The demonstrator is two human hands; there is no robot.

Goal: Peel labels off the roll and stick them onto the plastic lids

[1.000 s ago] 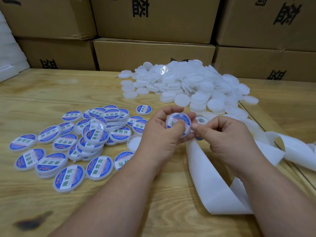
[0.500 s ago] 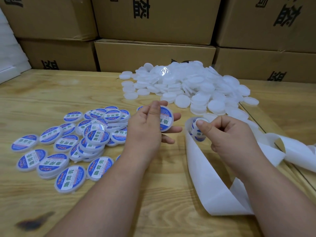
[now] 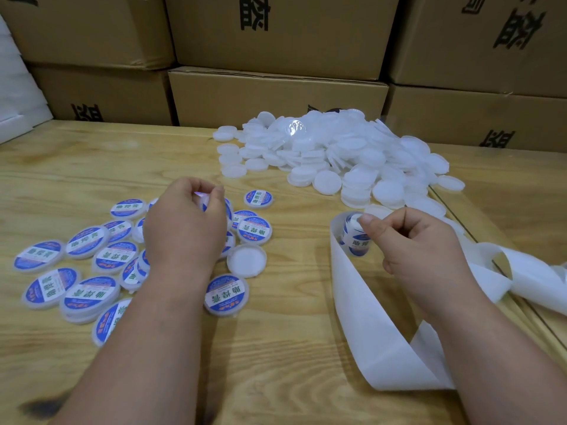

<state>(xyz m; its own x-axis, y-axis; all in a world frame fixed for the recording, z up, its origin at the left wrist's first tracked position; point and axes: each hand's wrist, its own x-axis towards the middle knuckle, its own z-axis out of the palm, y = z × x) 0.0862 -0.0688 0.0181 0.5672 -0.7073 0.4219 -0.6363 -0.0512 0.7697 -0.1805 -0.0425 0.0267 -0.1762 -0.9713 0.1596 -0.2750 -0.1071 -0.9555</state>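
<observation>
setting a lid down, peeling a label
my left hand (image 3: 184, 228) is holding a labelled lid (image 3: 204, 204) over the pile (image 3: 89, 271); my right hand (image 3: 420, 250) is pinching a label (image 3: 357, 240) on the roll (image 3: 362, 317).

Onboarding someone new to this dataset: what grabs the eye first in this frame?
First, the heap of blank white lids at the back right of the wooden table, before stacked cardboard boxes. Next, the blue-labelled lids spread at left, where the left hand holds one over them. At right, the right hand pinches a label on the roll, with white backing tape trailing toward the camera.
</observation>
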